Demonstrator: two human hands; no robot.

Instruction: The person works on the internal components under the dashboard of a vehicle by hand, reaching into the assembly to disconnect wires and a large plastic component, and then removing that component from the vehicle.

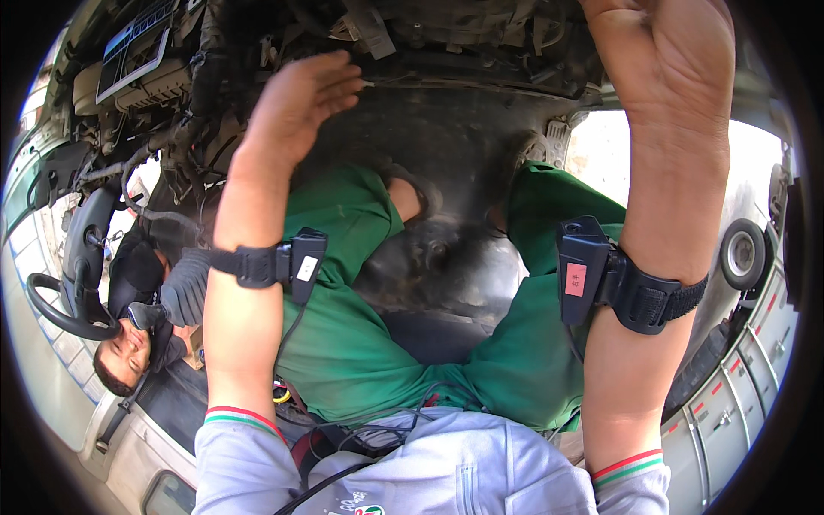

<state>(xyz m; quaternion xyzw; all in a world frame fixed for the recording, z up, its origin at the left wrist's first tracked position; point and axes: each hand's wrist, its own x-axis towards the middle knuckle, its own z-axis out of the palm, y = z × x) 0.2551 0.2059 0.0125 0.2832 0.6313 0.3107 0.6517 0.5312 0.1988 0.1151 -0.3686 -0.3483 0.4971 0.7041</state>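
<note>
My left hand (313, 99) is raised below the exposed dashboard underside (438, 51), fingers apart and slightly curled, with nothing visible in it. A thin pale-tipped cable or rod (365, 84) is near its fingertips; contact is unclear. My right hand (665, 47) reaches up at the top right; its fingers are cut off or hidden, so what they touch cannot be seen. Both my forearms wear black straps with boxy devices. Below them are my legs in green trousers (360, 360), on either side of a dark floor panel (438, 318).
At the left, another person (129, 356) in dark clothing leans beside a steering wheel (51, 300). Above are wiring harnesses (150, 163) and a blue-and-white rectangular panel (129, 51). At the right, an opening shows pale ground, a wheel (742, 253) and a metal panelled side (734, 403).
</note>
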